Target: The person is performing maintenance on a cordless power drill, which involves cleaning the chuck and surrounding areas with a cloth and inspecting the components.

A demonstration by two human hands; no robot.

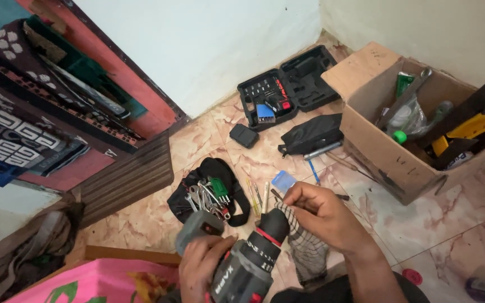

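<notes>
**Drill held in both hands above a crowded tile floor**

At the far left, patterned cloths point(12, 129) hang over a red frame, with a ribbed brown panel point(127, 179) leaning below them and hemming that side. Near the bottom edge, the left hand point(200, 266) is wrapped tight around the grip of a grey cordless drill point(242, 264), which points up and away. Just beyond it lies a black pouch of spanners point(211, 193). The right hand point(321, 216) is closed on a checked rag point(304, 247) pressed against the drill's chuck. Loose bits and a blue packet point(282, 180) lie just past the knuckles. Further back an open black case point(287, 87) sits against the white wall. At right a cardboard box point(388, 157) of tools fills the corner; bare marble tile point(450, 224) lies open beside the right forearm.
</notes>
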